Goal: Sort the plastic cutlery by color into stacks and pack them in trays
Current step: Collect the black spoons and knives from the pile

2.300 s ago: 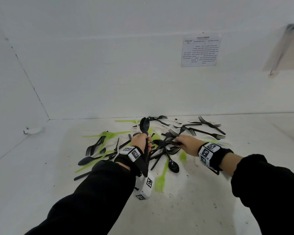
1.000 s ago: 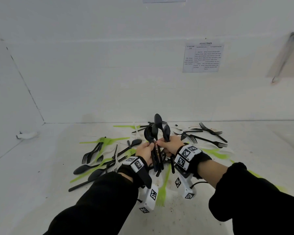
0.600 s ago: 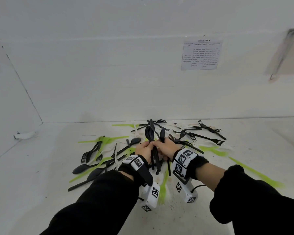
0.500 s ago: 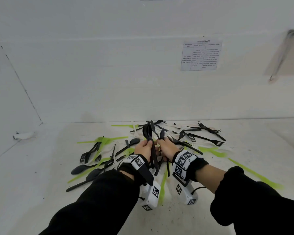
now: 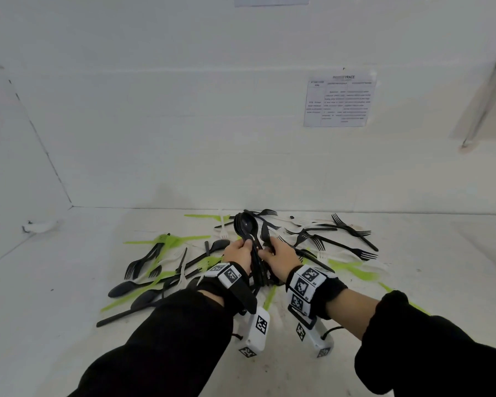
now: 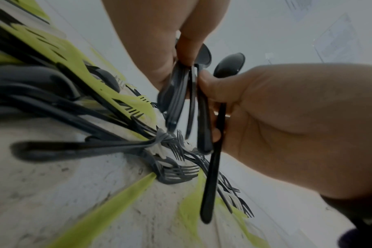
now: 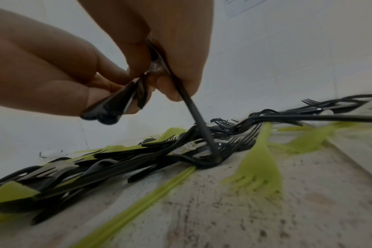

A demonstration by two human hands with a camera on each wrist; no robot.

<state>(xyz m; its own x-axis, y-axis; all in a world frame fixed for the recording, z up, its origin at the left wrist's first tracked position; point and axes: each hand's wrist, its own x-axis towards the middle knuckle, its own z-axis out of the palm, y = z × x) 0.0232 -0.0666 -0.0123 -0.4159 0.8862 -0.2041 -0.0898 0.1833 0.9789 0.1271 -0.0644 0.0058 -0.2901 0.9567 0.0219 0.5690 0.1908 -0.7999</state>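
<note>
A bundle of black spoons (image 5: pixel 245 224) stands upright, bowls up, between both hands over the pile. My left hand (image 5: pixel 248 247) grips the bundle's handles (image 6: pixel 178 94). My right hand (image 5: pixel 267 253) is pressed against it and pinches one black spoon (image 6: pixel 212 167), whose handle (image 7: pixel 193 117) reaches down into the heap. Loose black forks (image 5: pixel 350 247), green cutlery (image 5: pixel 352 270) and white pieces (image 5: pixel 224 230) lie mixed on the white table (image 5: pixel 69 282). More black spoons and forks (image 5: pixel 143 270) lie to the left.
White walls close off the table at the back and at the left. A printed sheet (image 5: pixel 338 101) hangs on the back wall. A green fork (image 7: pixel 255 167) lies just under my right wrist. A small white scrap (image 5: pixel 38 226) lies by the left wall.
My right hand lifted a black spoon from the pile and brought it to the bundle in my left hand. The bundle has since sunk a little; both hands stay together.
</note>
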